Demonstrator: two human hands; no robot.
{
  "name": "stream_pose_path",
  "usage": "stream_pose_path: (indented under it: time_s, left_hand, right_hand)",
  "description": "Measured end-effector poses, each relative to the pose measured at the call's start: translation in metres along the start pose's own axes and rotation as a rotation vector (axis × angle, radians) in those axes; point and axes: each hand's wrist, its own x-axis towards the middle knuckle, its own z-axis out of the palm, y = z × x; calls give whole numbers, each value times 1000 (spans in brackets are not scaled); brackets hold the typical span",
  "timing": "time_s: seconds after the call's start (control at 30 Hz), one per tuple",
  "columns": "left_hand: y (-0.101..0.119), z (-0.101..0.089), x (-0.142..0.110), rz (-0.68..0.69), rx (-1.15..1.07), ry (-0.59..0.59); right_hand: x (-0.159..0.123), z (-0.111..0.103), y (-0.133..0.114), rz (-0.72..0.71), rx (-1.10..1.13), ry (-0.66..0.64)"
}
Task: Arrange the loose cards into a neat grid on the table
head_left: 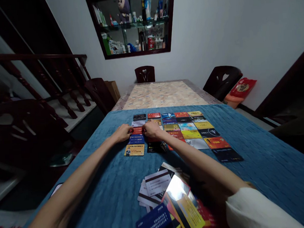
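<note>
Both hands are at the left column of a card grid laid out on the blue cloth. My left hand (124, 132) has its fingers closed at the left end of a red card (137, 130). At that card's other end, my right hand (152, 130) is closed too, its fingers on the edge and its palm hiding part of the second column. Just below lies a blue card (136, 139), then a gold VIP card (134, 150). A black VIP card (156, 147) sits to the right of the gold one.
Nearer me, a loose pile holds white cards (158, 183), a dark blue card (156, 223) and a yellow card (190, 213). Red YSM card (217, 143) and dark card (227, 155) end the right column. Chairs (221, 81) stand around the table.
</note>
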Motion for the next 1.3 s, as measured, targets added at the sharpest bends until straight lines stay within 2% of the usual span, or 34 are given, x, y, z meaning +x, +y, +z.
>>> stream_pose_path:
  time_s: [0.4, 0.73, 1.07, 1.3]
  left_hand:
    - [5, 4, 7, -72, -30, -3]
    - [10, -2, 6, -73, -28, -34]
    - [11, -19, -11, 18, -52, -86]
    - [5, -25, -26, 93, -24, -147]
  right_hand:
    - [-1, -6, -3, 20, -8, -3]
    - [1, -3, -2, 7, -8, 2]
    - [-4, -4, 0, -31, -2, 25]
    - [-14, -12, 9, -130, 3, -5]
